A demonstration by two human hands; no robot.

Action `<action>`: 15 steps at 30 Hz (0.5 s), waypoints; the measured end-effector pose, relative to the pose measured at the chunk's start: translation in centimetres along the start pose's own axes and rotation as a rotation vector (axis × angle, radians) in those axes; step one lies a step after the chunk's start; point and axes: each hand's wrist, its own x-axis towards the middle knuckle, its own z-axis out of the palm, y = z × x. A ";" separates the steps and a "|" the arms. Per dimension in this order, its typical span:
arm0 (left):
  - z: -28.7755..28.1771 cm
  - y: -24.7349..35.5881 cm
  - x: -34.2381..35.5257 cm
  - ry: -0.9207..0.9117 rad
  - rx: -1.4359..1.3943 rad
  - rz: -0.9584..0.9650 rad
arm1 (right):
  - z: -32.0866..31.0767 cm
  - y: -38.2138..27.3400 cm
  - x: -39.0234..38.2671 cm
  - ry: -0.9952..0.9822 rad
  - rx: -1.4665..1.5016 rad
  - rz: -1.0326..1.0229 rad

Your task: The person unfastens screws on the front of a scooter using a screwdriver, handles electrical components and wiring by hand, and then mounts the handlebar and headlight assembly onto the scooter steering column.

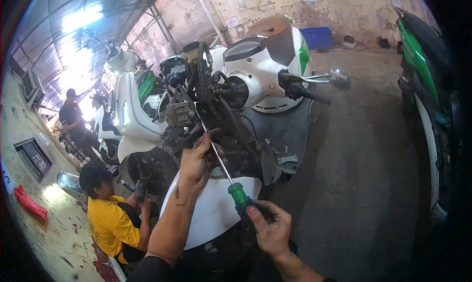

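Observation:
A white scooter [275, 92] stands in front of me with its front opened up, showing black hoses, cables and a grey finned metal part [181, 113]. My left hand [199, 164] is closed around the long steel shaft of a screwdriver [221, 161], just below that part. My right hand [269, 228] grips the screwdriver's green and black handle, lower and to the right. The shaft runs up into the exposed parts, where I cannot make out its tip. A white front panel [231, 218] lies beneath my hands.
A co-worker in yellow [110, 223] crouches at left, holding a tool; another person [73, 119] stands behind. More scooters stand at left [130, 134] and right [420, 85]. A blue container [317, 38] is by the back wall; red cloth [29, 201] is at far left.

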 end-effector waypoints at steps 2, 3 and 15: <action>0.1 -0.1 0.0 -0.001 -0.011 0.010 | -0.2 1.2 0.0 -0.014 0.060 0.077; 0.2 -0.2 0.0 -0.002 -0.020 0.020 | -0.3 1.6 0.0 -0.029 0.121 0.155; 0.0 0.0 -0.1 0.015 -0.032 0.020 | 0.6 -0.9 0.5 -0.021 -0.529 -0.349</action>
